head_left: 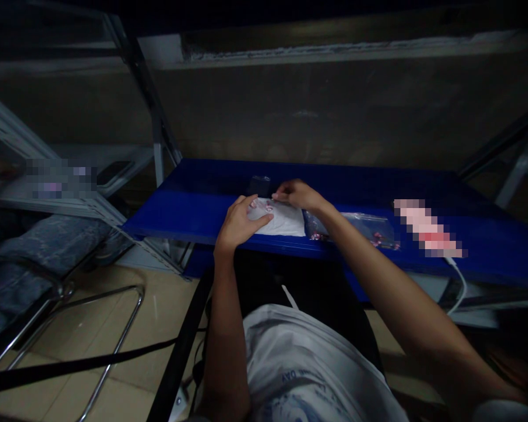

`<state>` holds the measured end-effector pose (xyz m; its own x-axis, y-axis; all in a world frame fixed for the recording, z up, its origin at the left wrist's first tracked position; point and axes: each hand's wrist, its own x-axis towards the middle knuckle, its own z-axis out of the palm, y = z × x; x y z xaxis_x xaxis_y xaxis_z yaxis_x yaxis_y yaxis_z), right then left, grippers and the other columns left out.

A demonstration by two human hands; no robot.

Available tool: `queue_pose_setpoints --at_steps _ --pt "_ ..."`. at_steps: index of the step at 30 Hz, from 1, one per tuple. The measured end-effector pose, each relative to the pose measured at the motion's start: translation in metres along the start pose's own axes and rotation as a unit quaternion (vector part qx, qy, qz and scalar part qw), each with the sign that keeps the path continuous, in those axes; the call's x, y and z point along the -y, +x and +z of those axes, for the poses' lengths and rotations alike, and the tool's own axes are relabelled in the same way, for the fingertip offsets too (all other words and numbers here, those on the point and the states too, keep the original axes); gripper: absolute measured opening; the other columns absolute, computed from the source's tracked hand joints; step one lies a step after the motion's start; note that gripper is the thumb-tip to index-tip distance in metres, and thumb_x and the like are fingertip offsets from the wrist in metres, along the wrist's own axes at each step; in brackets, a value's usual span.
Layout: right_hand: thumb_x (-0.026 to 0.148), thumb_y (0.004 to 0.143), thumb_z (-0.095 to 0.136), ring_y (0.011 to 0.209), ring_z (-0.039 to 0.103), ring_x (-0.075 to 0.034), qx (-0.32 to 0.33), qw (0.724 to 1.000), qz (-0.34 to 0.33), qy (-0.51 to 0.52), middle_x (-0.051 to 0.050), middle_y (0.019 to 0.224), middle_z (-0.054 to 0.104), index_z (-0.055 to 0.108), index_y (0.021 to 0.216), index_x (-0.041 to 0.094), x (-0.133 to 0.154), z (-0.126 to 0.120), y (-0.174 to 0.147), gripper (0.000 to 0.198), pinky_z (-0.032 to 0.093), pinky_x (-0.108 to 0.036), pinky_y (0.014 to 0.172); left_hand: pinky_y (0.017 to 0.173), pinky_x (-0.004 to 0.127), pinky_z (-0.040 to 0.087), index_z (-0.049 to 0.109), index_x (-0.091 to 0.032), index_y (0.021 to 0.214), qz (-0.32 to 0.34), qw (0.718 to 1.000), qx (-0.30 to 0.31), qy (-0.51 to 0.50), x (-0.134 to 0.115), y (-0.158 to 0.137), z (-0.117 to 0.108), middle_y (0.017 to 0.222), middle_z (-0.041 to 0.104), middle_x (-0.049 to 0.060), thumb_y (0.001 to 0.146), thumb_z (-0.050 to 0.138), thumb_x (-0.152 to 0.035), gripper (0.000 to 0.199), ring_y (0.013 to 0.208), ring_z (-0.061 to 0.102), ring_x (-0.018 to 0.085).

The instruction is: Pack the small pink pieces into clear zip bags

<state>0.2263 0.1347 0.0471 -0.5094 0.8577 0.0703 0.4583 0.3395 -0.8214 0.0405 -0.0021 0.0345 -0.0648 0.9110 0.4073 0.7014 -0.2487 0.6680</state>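
A folded white cloth or paper lies near the front edge of the blue shelf, with small pink pieces on top. My left hand rests at its left side, thumb stretched out across it and apart from the fingers. A pinkish bit shows beside those fingertips. Over the far edge of the white cloth, my right hand is closed in a pinch; what is between its fingertips is too small to make out. Just behind, a small clear plastic bag lies flat.
A larger clear zip bag holding small pink pieces lies right of the cloth, partly under my right forearm. Farther right is a blurred-out pink object with a white cable. At left are another person's leg and a metal chair.
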Motion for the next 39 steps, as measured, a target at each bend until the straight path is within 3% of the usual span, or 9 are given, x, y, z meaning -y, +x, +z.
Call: queue_pose_setpoints --at_steps 5,14,19,22,25,30,35,39 --pt "0.050 0.068 0.086 0.055 0.049 -0.012 0.033 0.987 -0.047 0.147 0.000 0.062 0.064 0.071 0.074 0.019 0.020 0.003 -0.023 0.036 0.038 -0.027 0.053 0.093 0.035 0.055 0.070 -0.019 0.126 0.018 1.000 -0.010 -0.011 -0.006 0.001 0.008 0.107 0.069 0.006 0.081 0.084 -0.040 0.052 0.100 0.068 0.022" --pt "0.043 0.069 0.083 0.068 0.062 -0.016 0.047 0.980 -0.088 0.171 -0.003 0.074 0.074 0.078 0.074 0.019 0.035 0.015 -0.036 0.024 0.048 -0.030 0.065 0.091 0.033 0.054 0.073 -0.020 0.120 0.038 0.999 -0.011 -0.012 -0.009 0.003 0.008 0.103 0.070 0.005 0.082 0.084 -0.037 0.044 0.097 0.068 0.020" --pt "0.042 0.078 0.075 0.055 0.049 -0.011 0.051 0.986 -0.054 0.150 -0.002 0.070 0.071 0.082 0.088 0.018 0.034 0.003 -0.037 0.028 0.034 -0.025 0.051 0.087 0.032 0.055 0.070 -0.018 0.127 0.031 0.999 -0.013 -0.042 -0.005 0.002 0.007 0.105 0.070 0.006 0.082 0.084 -0.041 0.053 0.097 0.069 0.021" --pt "0.031 0.085 0.067 0.057 0.052 -0.013 -0.006 0.994 -0.048 0.099 -0.003 0.071 0.071 0.082 0.092 0.017 0.022 -0.005 -0.024 0.022 0.036 -0.026 0.053 0.090 0.034 0.056 0.070 -0.018 0.130 0.020 0.999 -0.015 -0.040 -0.006 0.002 0.005 0.109 0.070 0.008 0.081 0.084 -0.039 0.055 0.101 0.069 0.022" --pt "0.014 0.081 0.066 0.070 0.063 -0.017 -0.047 0.997 -0.031 -0.053 -0.006 0.081 0.077 0.079 0.082 0.018 0.008 -0.003 -0.008 0.013 0.045 -0.028 0.065 0.097 0.037 0.055 0.069 -0.018 0.131 0.017 0.999 0.000 -0.030 -0.011 0.001 0.005 0.113 0.070 0.009 0.080 0.085 -0.037 0.056 0.107 0.069 0.025" --pt "0.013 0.087 0.066 0.086 0.069 -0.022 -0.043 0.966 -0.002 -0.257 -0.011 0.097 0.079 0.080 0.095 0.017 -0.008 0.014 0.003 0.017 0.046 -0.029 0.072 0.101 0.041 0.053 0.066 -0.019 0.133 0.014 1.000 0.026 -0.005 -0.019 0.000 0.005 0.117 0.070 0.010 0.080 0.084 -0.033 0.058 0.112 0.068 0.027" --pt "0.013 0.090 0.064 0.089 0.070 -0.024 -0.017 0.956 -0.003 -0.294 -0.013 0.100 0.079 0.080 0.097 0.017 -0.014 0.020 0.007 0.018 0.045 -0.030 0.072 0.099 0.039 0.054 0.068 -0.020 0.123 0.009 0.999 0.036 0.003 -0.017 0.001 0.006 0.116 0.069 0.008 0.078 0.086 -0.033 0.051 0.109 0.068 0.026" --pt "0.007 0.085 0.065 0.082 0.069 -0.022 -0.022 0.969 -0.014 -0.245 -0.011 0.090 0.079 0.079 0.087 0.015 -0.010 0.017 0.004 0.016 0.044 -0.029 0.071 0.099 0.037 0.054 0.068 -0.017 0.122 0.011 1.000 0.029 0.005 -0.013 0.001 0.005 0.115 0.070 0.009 0.078 0.086 -0.031 0.050 0.106 0.068 0.024"
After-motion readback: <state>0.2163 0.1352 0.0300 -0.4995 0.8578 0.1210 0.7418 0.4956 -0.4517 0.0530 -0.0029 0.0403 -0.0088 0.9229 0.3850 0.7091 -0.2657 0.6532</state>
